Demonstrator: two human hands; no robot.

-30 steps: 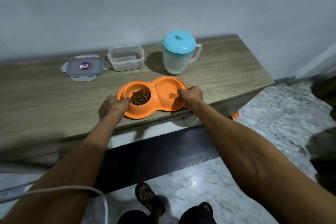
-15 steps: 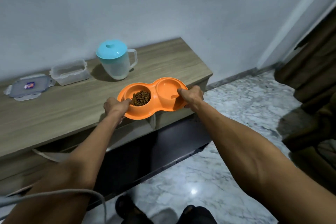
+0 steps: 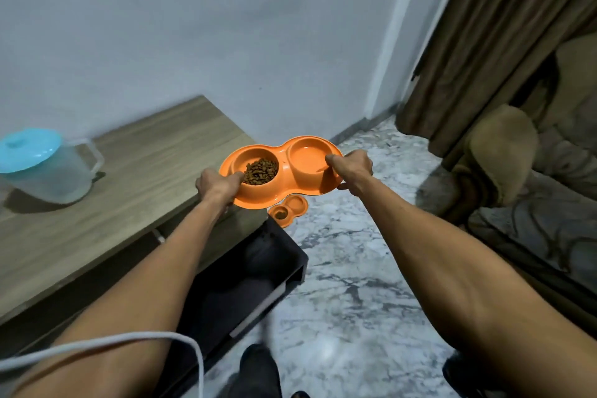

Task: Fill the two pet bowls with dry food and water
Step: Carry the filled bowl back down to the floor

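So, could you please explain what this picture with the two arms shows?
There is no machine: a camera on a person's head looks down at their own bare arms. The left hand and right hand grip the ends of an orange double pet bowl, held in the air by the wooden table. One cup holds dry kibble; the other seems to hold water. A blue-lidded pitcher stands on the table, and a second orange bowl lies on the marble floor.

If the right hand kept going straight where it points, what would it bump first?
The right hand grips the orange double bowl, so that goes along. Beyond it, probably the white wall, though depth is unclear.
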